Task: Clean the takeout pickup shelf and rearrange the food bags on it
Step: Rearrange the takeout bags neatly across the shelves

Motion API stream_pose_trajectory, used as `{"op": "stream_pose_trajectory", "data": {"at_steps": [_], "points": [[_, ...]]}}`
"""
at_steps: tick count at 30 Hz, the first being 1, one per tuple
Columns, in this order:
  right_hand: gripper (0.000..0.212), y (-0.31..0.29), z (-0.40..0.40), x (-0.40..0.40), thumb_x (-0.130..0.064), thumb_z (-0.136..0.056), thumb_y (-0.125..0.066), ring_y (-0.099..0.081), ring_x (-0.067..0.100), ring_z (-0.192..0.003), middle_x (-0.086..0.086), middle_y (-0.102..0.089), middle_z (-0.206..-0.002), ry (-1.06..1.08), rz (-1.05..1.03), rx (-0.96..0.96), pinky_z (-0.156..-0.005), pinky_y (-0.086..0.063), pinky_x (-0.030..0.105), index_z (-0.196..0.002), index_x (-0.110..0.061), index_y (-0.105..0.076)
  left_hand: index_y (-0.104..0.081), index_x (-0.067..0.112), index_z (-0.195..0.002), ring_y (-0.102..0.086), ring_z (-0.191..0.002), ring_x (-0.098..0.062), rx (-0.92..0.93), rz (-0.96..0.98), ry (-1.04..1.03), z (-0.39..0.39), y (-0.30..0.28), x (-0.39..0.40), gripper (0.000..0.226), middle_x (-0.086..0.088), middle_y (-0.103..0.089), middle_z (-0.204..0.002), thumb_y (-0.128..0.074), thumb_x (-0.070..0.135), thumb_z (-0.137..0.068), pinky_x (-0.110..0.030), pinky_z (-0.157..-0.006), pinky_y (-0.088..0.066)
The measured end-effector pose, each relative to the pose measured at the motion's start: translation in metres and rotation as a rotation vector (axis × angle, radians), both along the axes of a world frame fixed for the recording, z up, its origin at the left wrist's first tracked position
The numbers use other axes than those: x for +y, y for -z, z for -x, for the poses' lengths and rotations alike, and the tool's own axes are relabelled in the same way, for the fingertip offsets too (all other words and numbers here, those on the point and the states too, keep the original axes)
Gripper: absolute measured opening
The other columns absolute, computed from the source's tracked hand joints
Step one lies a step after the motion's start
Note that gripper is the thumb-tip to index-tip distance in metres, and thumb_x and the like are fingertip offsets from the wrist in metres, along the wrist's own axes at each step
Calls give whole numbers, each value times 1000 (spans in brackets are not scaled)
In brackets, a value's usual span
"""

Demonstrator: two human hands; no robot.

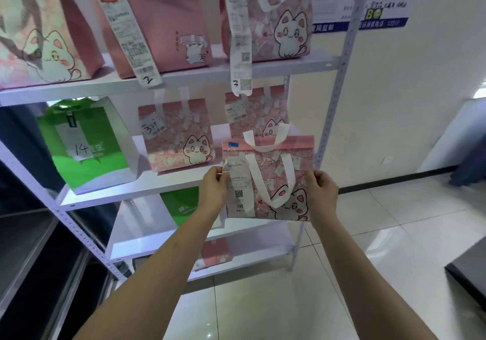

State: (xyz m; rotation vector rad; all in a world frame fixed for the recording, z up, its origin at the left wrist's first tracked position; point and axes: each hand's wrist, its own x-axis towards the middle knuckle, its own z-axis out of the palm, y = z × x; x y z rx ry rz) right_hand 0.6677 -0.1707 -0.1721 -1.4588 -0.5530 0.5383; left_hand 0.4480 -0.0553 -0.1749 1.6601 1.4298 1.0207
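Observation:
I hold a pink cat-print bag (pixel 273 166) with white handles and a receipt marked 046 in the air, in front of the right end of the white metal shelf (pixel 184 184). My left hand (pixel 214 187) pinches its left edge at the receipt. My right hand (pixel 322 189) grips its right edge. On the middle shelf board stand a green bag marked 14 (pixel 86 145), a pink cat bag (pixel 178 134) and another pink bag (pixel 257 110) partly hidden behind the held one.
The top board (pixel 184 76) carries three larger pink bags with long receipts marked 2 and 3. Lower boards hold a green bag (pixel 181 202) and a pink bag (pixel 215 252). A dark counter (pixel 31 260) lies left, a black box (pixel 470 274) right, white tiled floor below.

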Motion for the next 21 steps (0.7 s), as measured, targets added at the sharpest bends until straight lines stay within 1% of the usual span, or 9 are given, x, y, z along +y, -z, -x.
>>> {"op": "stream_pose_trajectory", "data": {"at_steps": [2,4,6,10,14,16,18,19,21], "points": [[13,-1,-13,4,-30,-97,-66,-69,31,-83,13,-75,-96,22,-6,3,-74,-60,44,-91,-20,-72,-62,17,-107,-67,-96,-25,8,4,-2,-14,1,14,12,-4,-71,-106,-52,24,-107,-39,-79,-54],[13,-2,-24,8,-29,-97,-66,-68,25,-80,13,-75,-96,48,-5,-13,-69,-58,39,-94,-18,-72,-62,20,-105,-69,-96,-25,1,10,-5,-28,4,31,10,-2,-72,-106,-53,25,-106,-46,-88,-58],[13,-5,-35,13,-28,-97,-66,-68,21,-79,13,-75,-95,77,-22,-19,-66,-57,35,-94,-17,-72,-61,21,-104,-70,-96,-24,-7,18,6,-42,4,47,8,-1,-72,-104,-53,24,-106,-48,-91,-58],[11,-10,-56,26,-26,-97,-65,-72,30,-90,9,-75,-94,147,-39,-35,-73,-59,40,-94,-17,-71,-62,11,-114,-67,-98,-28,14,-20,23,-69,-2,85,16,-4,-70,-104,-51,19,-106,-43,-88,-54],[12,-17,-71,42,-30,-95,-65,-74,27,-90,2,-76,-94,187,-39,-42,-77,-63,45,-96,-21,-73,-60,10,-121,-59,-95,-22,17,-31,0,-90,-9,123,19,-1,-63,-106,-51,18,-106,-33,-82,-43],[12,-22,-77,48,-29,-95,-65,-74,25,-89,2,-77,-95,208,-36,-45,-78,-63,46,-97,-21,-73,-59,9,-121,-59,-94,-23,-5,-30,-26,-97,-10,144,19,-2,-63,-106,-53,15,-105,-34,-80,-44],[11,-29,-81,54,-28,-96,-64,-74,24,-87,1,-77,-93,239,-42,-50,-76,-63,42,-98,-21,-73,-57,8,-123,-62,-97,-26,-19,-46,-44,-104,-12,167,23,-2,-64,-111,-54,14,-101,-39,-85,-52],[11,-31,-83,57,-27,-97,-64,-74,23,-87,1,-77,-93,251,-48,-57,-75,-63,41,-99,-21,-73,-56,8,-124,-64,-101,-30,-19,-46,-57,-107,-12,179,26,-6,-65,-115,-56,16,-100,-45,-90,-54],[11,-35,-88,63,-27,-97,-64,-75,24,-86,1,-77,-92,267,-56,-67,-75,-63,41,-98,-21,-73,-54,6,-129,-62,-110,-40,0,-36,-90,-113,-13,197,35,-17,-60,-123,-60,23,-99,-55,-96,-53]]}}
